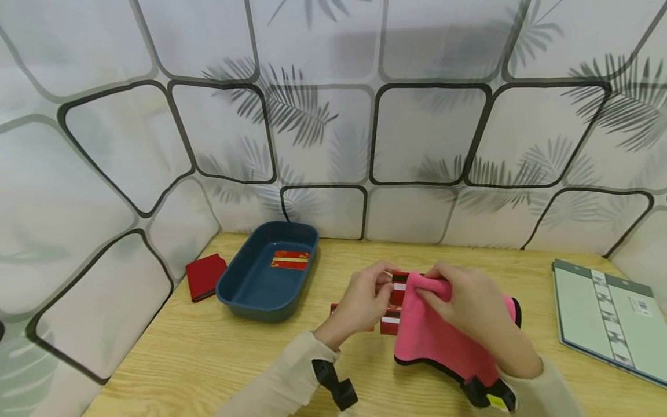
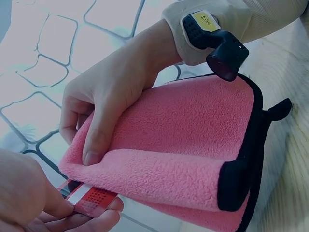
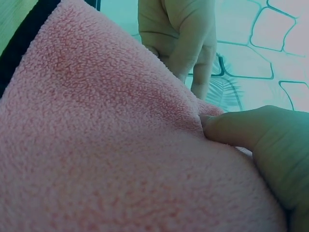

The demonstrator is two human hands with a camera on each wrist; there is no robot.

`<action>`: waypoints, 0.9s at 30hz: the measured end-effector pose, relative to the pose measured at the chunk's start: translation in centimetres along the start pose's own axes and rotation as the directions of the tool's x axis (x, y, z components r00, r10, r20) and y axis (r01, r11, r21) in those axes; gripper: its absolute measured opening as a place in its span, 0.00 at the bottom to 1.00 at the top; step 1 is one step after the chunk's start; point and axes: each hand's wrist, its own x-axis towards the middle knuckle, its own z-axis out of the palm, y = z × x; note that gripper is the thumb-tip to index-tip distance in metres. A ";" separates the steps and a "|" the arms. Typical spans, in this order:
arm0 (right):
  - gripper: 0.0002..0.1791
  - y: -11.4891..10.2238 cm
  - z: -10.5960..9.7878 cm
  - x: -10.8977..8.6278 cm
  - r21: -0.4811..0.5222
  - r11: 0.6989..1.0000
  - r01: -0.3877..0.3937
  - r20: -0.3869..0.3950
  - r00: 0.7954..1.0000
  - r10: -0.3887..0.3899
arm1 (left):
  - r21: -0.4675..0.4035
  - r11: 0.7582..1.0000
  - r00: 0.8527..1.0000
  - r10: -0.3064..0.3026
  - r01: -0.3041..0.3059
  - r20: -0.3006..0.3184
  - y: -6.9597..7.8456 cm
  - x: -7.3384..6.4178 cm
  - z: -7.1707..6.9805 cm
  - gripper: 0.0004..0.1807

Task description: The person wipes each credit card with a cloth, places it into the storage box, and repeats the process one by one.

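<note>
Head view: pink cloth (image 1: 443, 339) partly hides the held red card (image 1: 398, 296).

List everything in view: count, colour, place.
Table: one, pale wood, foreground
Backdrop: one, patterned grey-white, behind table
Tray: one, dark blue, left on table
Tray card: one, red and yellow, in tray
Booklet: one, red, left of tray
Notebook: apparently one, pale green, far right
Cloth: one, pink, right of centre
Held card: one, red, by cloth edge
Loose cards: at least two, red, on table
Wrist cameras: two, black, on wrists
Sleeves: two, cream, on arms
Left hand: one, bare, holding card
Right hand: one, bare, gripping cloth
</note>
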 end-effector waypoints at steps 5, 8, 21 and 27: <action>0.18 0.3 -0.3 0.0 -0.014 1.000 -0.012 0.008 1.000 0.012 | -0.045 0.999 1.000 -0.010 0.010 -0.004 0.0 0.1 -0.2 0.16; 0.18 0.6 -0.4 -0.1 -0.026 0.999 -0.033 0.015 0.999 0.033 | -0.050 0.999 1.000 -0.009 0.008 -0.013 -0.1 0.1 -0.2 0.16; 0.15 1.8 -1.6 -0.1 -0.091 0.987 -0.136 0.107 0.984 0.145 | -0.027 0.999 0.999 -0.022 0.021 -0.033 -0.5 0.3 -1.4 0.16; 0.14 2.5 -2.1 0.0 -0.123 0.977 -0.173 0.139 0.972 0.189 | -0.047 0.999 0.997 -0.030 0.027 -0.078 -0.5 0.4 -2.0 0.16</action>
